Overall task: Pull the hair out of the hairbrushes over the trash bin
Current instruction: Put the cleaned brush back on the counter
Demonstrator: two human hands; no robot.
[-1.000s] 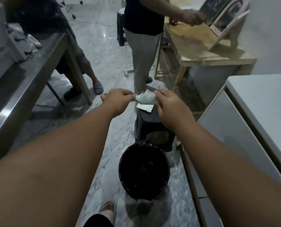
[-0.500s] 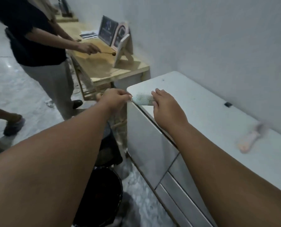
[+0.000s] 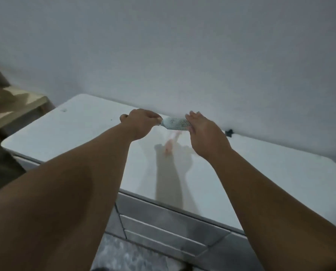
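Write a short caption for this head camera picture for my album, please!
Two hands hold a white hairbrush above a white counter, the left hand gripping its handle.

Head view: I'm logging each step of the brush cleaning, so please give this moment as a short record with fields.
held item: pale hairbrush, level, above the white cabinet top
left hand: closed grip on the brush's handle end
right hand: fingers on the bristle end, grip unclear
on cabinet: blurred pink object below the brush
trash bin: not in view
wall: plain, behind the cabinet
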